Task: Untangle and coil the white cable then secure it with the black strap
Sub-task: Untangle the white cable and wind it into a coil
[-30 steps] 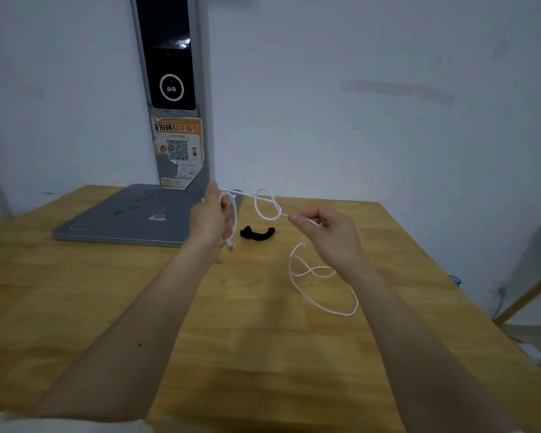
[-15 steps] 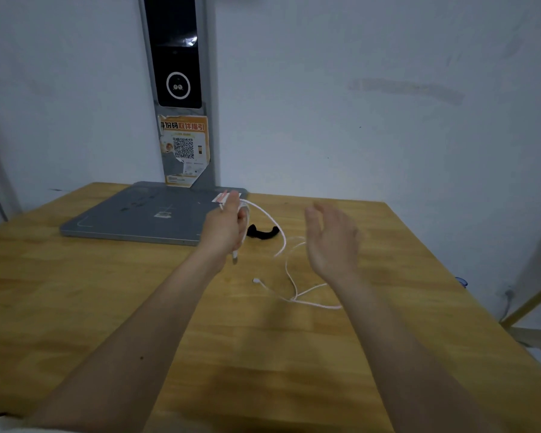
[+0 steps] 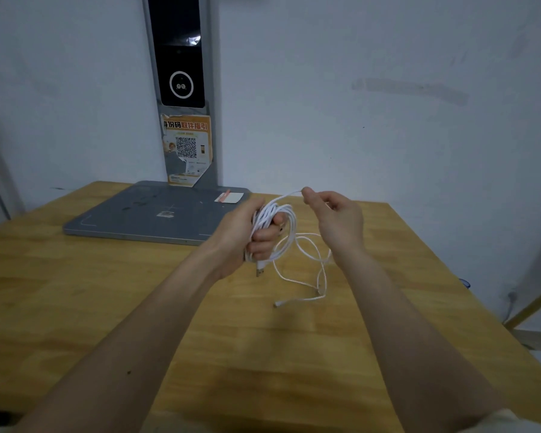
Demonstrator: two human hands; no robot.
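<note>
Coiling step in progress. Left hand (image 3: 247,235) is clenched around the gathered loops of white cable (image 3: 289,232); right hand (image 3: 338,220) pinches the strand at 1 o'clock of the coil. Loose tail lies on the table (image 3: 107,307) at 5 o'clock. Next: wrap another loop. Black strap not visible.

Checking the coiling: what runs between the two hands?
In the head view, a white cable strand spans from the left hand to the right hand.

Cable (image 3: 289,226) coils in left hand (image 3: 250,232), right hand (image 3: 338,220) beside, above table (image 3: 107,292)
</note>
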